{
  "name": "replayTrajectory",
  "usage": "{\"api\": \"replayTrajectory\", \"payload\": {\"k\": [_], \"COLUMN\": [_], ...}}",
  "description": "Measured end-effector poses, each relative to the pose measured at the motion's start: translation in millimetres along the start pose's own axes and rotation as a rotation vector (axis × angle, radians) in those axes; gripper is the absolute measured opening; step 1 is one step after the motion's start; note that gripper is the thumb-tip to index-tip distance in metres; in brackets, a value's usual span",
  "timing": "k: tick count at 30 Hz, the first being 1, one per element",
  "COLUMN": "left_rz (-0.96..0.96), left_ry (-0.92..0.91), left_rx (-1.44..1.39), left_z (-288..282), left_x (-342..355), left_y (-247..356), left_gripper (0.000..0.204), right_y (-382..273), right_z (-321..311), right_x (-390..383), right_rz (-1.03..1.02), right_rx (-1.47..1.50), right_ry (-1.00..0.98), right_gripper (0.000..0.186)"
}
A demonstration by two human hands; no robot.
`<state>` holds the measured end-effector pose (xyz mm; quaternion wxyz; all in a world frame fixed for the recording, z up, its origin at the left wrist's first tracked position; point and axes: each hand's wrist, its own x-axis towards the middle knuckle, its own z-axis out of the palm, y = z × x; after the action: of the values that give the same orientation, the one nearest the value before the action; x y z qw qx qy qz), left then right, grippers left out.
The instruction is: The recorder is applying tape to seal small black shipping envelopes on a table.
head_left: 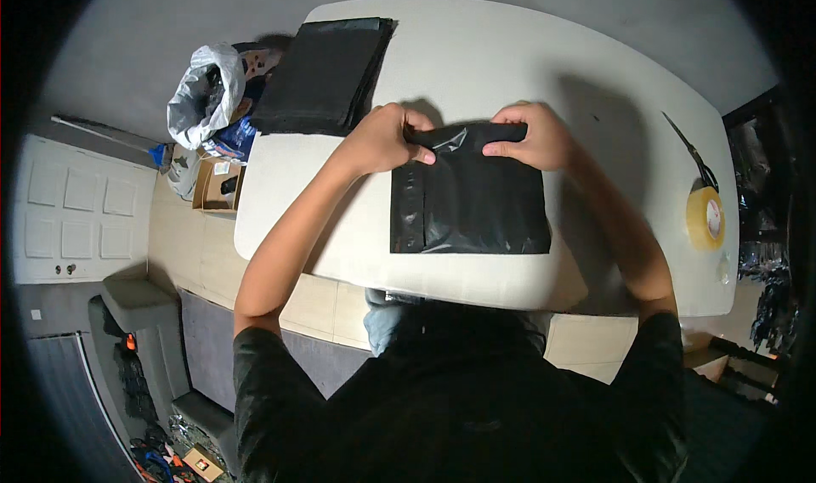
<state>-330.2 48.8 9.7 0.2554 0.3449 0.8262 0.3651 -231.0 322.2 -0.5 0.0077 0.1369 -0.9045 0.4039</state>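
Observation:
A black plastic mailer bag (484, 207) lies on the white table (476, 54) in front of me, its near edge close to the table's front. My left hand (393, 141) pinches its far left corner between thumb and fingers. At the far right corner my right hand (537, 136) grips the same edge, thumb on top. Between the two hands the far edge is lifted a little and creased, and light glints off the plastic. Whatever may be inside the bag is hidden.
A stack of flat black bags (327, 75) sits at the table's far left. To the right lie scissors (701, 162) and a roll of yellowish tape (705, 218). Beyond the left edge stand a silver-lined bag (206, 96) and a cardboard box (208, 186).

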Motion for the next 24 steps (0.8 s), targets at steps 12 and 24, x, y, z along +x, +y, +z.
{"api": "replayTrajectory", "payload": {"k": [12, 24], "left_rz": [0.237, 0.478], "left_ry": [0.027, 0.067], "left_rx": [-0.004, 0.275], "left_z": [-14.6, -17.7], "left_x": [-11.2, -37.0], "left_y": [-11.7, -3.5], "left_gripper": [0.025, 0.025], "right_y": [18.5, -11.2], "right_z": [-1.0, -3.9], "right_x": [-21.8, -60.6], "right_rz": [-0.171, -0.273], "right_rx": [0.092, -0.236], "right_ry": [0.121, 0.087], "right_gripper": [0.019, 0.020]}}
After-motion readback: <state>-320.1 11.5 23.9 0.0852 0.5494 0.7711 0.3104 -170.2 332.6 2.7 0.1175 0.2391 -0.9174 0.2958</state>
